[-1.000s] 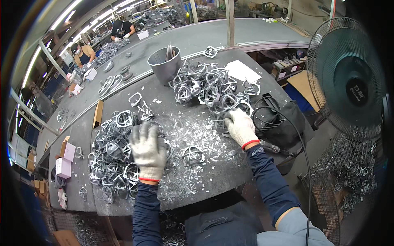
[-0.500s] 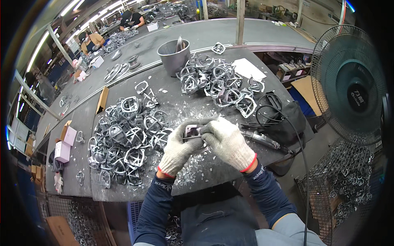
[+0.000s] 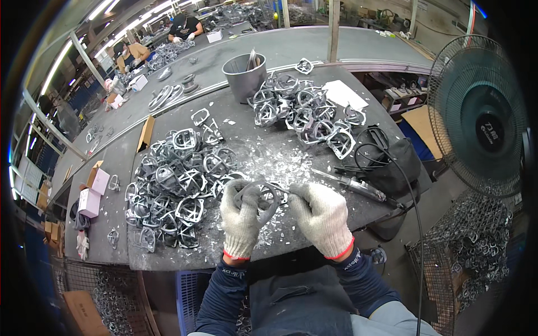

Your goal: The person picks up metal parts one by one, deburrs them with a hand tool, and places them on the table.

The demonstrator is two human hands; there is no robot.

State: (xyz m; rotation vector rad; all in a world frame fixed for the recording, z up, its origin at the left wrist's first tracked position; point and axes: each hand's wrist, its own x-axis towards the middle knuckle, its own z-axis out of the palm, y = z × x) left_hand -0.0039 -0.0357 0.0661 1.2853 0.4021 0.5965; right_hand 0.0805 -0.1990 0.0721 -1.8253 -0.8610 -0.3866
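In my left hand (image 3: 240, 221), gloved in grey-white knit, is a grey cast-metal frame (image 3: 271, 208) with a curved rim, gripped between thumb and fingers. My right hand (image 3: 324, 215), gloved alike, is closed just right of that frame. Its thumb and fingertips are pressed together by the frame's edge, and what they pinch, if anything, cannot be made out. Left of my hands lies a large heap of similar metal frames (image 3: 190, 182). Broken metal flakes (image 3: 277, 159) litter the dark tabletop around and beyond the hands.
A second heap of frames (image 3: 305, 106) lies farther back beside a grey bucket (image 3: 245, 75) and white paper (image 3: 344, 94). On the right are a slim corded hand tool (image 3: 364, 189), a black bag (image 3: 398, 168) and a large fan (image 3: 476, 117). Two people sit across the far bench.
My hands have moved apart and slightly lower. The frame has stayed in my left hand and turned, showing its curved rim, while my right hand has drawn off to the right.
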